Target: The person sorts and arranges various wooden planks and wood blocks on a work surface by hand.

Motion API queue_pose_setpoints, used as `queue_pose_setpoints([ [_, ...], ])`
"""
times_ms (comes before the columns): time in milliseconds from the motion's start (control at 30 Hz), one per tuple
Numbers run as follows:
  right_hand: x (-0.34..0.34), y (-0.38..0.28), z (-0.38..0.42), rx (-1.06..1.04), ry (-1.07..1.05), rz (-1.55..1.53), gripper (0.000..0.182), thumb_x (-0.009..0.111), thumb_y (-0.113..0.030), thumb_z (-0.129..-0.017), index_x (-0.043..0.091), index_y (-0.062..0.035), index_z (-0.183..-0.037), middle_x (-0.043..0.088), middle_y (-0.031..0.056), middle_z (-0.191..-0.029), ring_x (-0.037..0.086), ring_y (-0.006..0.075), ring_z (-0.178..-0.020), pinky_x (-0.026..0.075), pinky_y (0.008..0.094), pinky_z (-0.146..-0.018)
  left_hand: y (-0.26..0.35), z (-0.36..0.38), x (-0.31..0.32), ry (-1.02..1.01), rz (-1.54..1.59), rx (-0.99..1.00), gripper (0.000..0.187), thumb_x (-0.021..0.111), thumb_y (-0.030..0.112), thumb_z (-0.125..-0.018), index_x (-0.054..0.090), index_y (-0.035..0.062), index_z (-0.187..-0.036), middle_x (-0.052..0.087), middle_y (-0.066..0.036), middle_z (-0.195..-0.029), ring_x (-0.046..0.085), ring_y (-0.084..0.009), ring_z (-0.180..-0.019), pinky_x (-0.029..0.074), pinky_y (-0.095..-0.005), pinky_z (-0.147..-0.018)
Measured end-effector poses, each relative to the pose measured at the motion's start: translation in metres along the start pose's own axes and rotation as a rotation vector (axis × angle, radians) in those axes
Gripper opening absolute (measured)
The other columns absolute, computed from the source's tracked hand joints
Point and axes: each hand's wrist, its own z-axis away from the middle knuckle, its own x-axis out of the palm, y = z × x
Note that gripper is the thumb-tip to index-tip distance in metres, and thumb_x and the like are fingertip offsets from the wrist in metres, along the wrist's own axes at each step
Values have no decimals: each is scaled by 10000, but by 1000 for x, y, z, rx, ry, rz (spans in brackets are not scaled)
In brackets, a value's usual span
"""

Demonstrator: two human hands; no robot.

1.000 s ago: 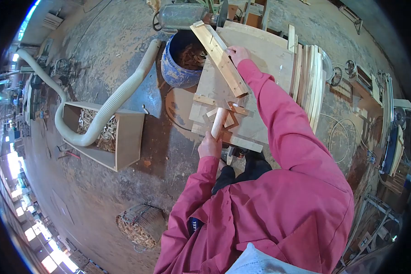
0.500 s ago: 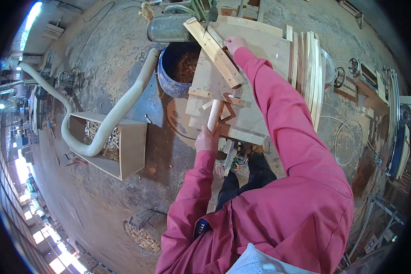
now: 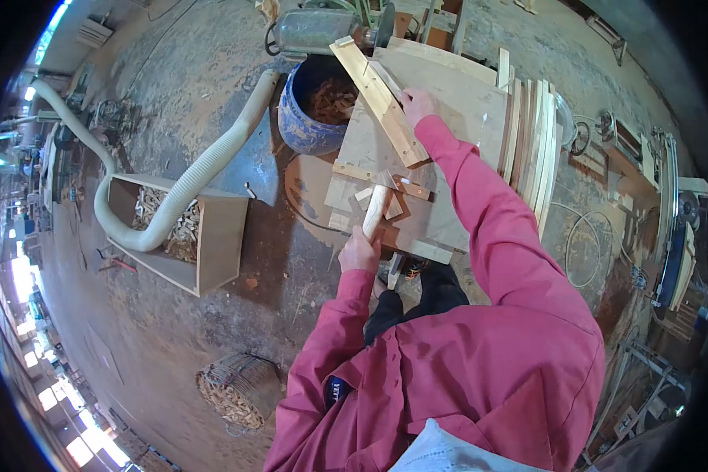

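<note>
My left hand point(image 3: 359, 252) is wrapped round the lower end of a pale wooden stick point(image 3: 377, 208), which slants up over the near part of the worktable point(image 3: 460, 90). My right hand point(image 3: 420, 105) is closed at the edge of a narrow wooden piece beside a long light board point(image 3: 381, 102); what its fingertips hold is too small to make out. The board lies diagonally, its upper end over a blue drum. A crosswise wooden strip point(image 3: 354, 171) and small wood pieces lie near the stick.
Left of the table stands a blue drum point(image 3: 311, 134) with wood scraps. A ribbed hose point(image 3: 212, 169) runs into an open box point(image 3: 220, 244) of offcuts. Long strips point(image 3: 539, 141) line the table's right side. A wire basket point(image 3: 240, 389) sits on the floor.
The view has shifted a little. The stick in my left hand has turned more upright. My right hand remains near the long board, slightly lower in view.
</note>
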Motion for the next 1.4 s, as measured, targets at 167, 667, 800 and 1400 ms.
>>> queue_pose_setpoints([
  [167,11,-26,-17,195,-131,-26,283,730,-415,-903,814,-152,-964,772,120,-876,740,300,-836,569,413,-801,-14,16,3,29,-12,-16,474,707,474,-923,543,41,-1024,721,-243,-857,713,-457,-804,560,-562,-701],
  [667,31,-21,-82,153,-167,-8,291,767,-425,-874,819,-141,-913,778,79,-855,739,253,-804,567,387,-805,7,1,-4,-36,-10,-77,470,680,483,-936,574,33,-1018,722,-264,-916,710,-466,-872,553,-563,-756],
  [800,31,-11,-114,161,-168,-26,283,764,-435,-870,822,-161,-915,775,93,-880,734,278,-828,563,403,-812,26,-25,-2,-40,-21,-94,496,683,505,-933,577,30,-1030,721,-275,-916,707,-474,-882,553,-560,-769],
  [1400,49,91,-97,156,21,-717,386,670,-89,-946,634,47,-1305,728,164,-1091,717,257,-978,586,359,-861,26,-40,7,3,58,26,374,667,370,-948,535,49,-1087,721,-223,-857,713,-450,-814,555,-564,-705],
])
